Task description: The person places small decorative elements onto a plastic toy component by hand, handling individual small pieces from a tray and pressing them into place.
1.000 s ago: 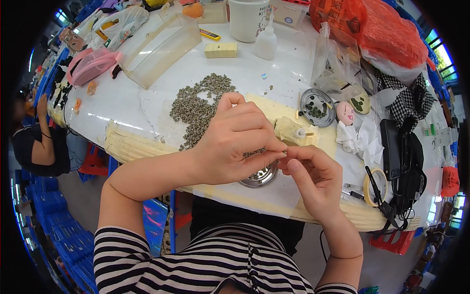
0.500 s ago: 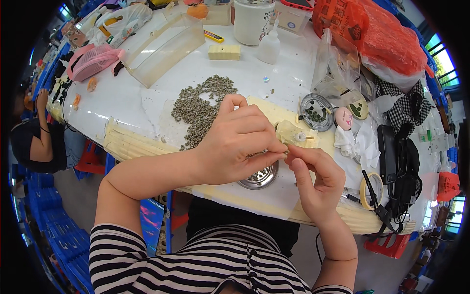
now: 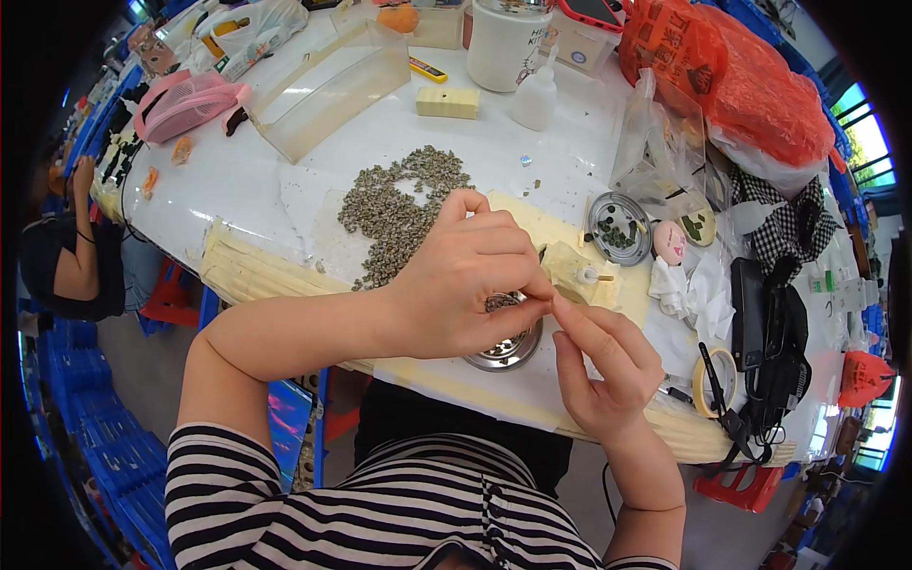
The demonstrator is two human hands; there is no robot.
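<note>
Over the front of the table my left hand is closed, its thumb and fingertips pinched together. What the tips hold is too small to make out. Small grey pieces show in the gap between those fingers and the thumb; I cannot tell whether they lie in the hand or behind it. The index fingertip of my right hand meets the left fingertips, while its thumb stands apart. Beneath the hands is a round metal dish with small pieces in it, partly hidden. A pile of small grey pieces spreads beyond my left wrist.
A pale block with a peg sits beyond my hands. Right of it are a round dish of dark green pieces, tissues and a tape roll. A squeeze bottle stands farther back. Someone else sits at far left.
My right thumb has drawn down, away from the index finger and the pinch point. My left hand keeps its pinch. The whole view has shifted slightly.
</note>
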